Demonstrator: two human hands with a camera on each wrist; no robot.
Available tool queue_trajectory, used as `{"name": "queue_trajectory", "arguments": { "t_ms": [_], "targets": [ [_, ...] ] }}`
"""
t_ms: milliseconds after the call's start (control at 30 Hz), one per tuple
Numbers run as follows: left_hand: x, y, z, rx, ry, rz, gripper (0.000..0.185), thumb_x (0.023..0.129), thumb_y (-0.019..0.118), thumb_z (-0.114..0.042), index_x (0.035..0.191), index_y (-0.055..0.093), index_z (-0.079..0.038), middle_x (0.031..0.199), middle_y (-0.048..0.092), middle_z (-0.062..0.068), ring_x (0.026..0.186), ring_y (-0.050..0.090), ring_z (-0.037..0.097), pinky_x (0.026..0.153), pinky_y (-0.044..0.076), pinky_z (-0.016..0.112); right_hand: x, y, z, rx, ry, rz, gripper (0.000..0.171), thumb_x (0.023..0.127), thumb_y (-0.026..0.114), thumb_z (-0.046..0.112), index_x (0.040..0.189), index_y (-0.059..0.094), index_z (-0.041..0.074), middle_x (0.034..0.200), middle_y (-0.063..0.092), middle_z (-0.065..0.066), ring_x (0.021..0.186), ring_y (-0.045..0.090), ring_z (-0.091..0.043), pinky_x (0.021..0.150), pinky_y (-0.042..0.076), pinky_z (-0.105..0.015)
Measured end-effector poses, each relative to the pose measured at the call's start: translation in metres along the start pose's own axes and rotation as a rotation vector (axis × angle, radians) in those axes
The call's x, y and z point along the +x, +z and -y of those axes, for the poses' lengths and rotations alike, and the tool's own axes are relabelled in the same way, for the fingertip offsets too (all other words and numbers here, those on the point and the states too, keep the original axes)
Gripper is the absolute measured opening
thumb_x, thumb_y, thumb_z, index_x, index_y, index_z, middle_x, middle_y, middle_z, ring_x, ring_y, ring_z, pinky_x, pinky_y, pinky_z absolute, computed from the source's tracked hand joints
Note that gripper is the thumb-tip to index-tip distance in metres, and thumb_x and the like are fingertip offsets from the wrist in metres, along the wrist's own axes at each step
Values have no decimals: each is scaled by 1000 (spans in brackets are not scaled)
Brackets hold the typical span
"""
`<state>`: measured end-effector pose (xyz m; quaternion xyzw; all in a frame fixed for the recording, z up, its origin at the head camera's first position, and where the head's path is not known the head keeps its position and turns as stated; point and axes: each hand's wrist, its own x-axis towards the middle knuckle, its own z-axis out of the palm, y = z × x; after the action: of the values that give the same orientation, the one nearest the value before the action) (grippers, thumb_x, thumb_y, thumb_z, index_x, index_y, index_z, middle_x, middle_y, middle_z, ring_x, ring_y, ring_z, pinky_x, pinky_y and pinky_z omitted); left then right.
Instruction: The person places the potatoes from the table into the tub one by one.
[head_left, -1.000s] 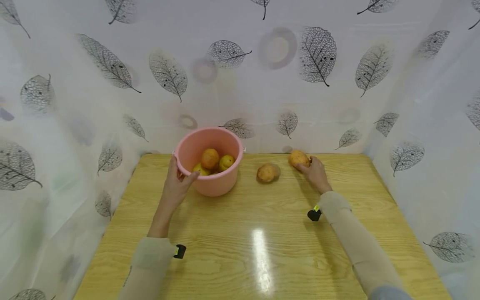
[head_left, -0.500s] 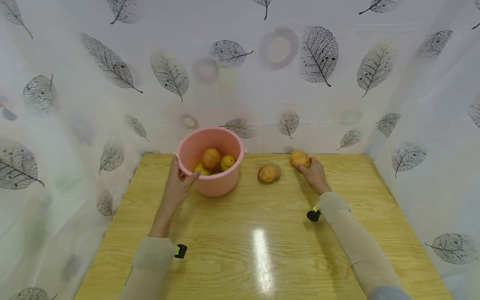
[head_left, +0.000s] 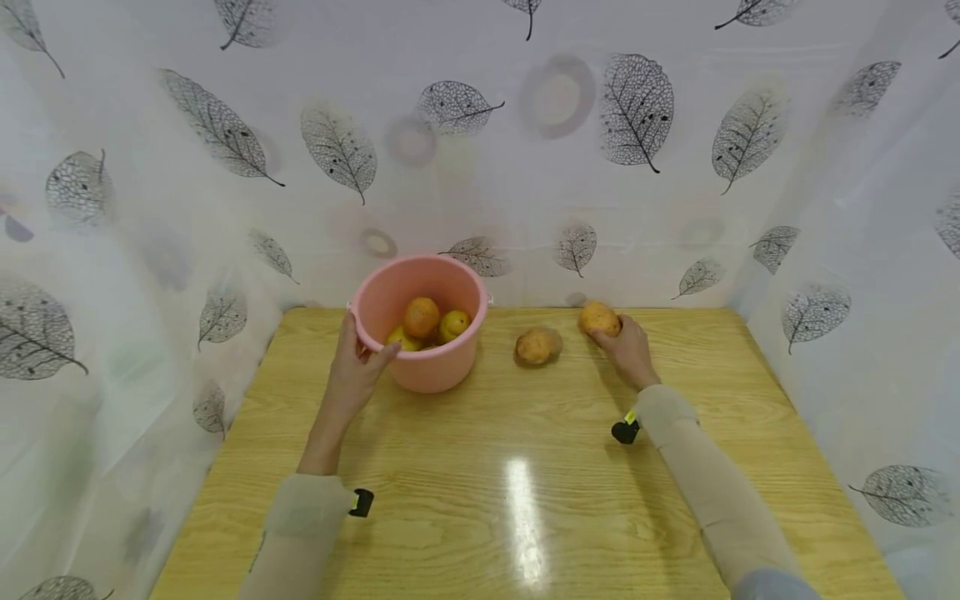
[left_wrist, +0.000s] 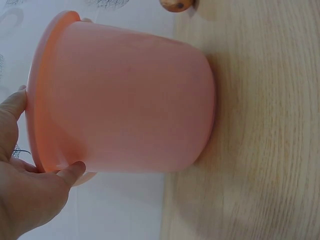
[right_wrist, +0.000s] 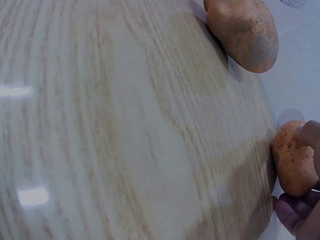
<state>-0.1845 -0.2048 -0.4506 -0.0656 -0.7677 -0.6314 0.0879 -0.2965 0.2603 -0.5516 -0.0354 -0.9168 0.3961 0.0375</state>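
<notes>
A pink bucket stands upright at the back left of the table. My left hand holds its rim at the near left side, and the left wrist view shows the thumb against the outer wall. Inside the bucket lie a round orange fruit and yellow fruits, partly hidden by the near rim. My right hand grips a potato at the table's back edge, fingers and thumb on either side of it. Another potato lies between that hand and the bucket.
The wooden table ends at a pale curtain printed with leaves, which also hangs along both sides. Dark wrist cameras sit on the left wrist and right wrist. A light glare shows on the tabletop.
</notes>
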Motion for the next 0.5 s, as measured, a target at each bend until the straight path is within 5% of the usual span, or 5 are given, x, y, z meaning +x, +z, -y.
{"name": "queue_trajectory", "arguments": {
  "t_ms": [500],
  "targets": [
    [-1, 1, -1, 3, 1, -2, 92, 99, 70, -11, 167, 7, -11, 169, 17, 15, 151, 29, 37, 123, 29, 51, -26, -14, 12, 77, -5, -29, 70, 97, 70, 33, 145, 45, -12, 137, 55, -33, 123, 55, -45, 104, 48, -57]
  ]
}}
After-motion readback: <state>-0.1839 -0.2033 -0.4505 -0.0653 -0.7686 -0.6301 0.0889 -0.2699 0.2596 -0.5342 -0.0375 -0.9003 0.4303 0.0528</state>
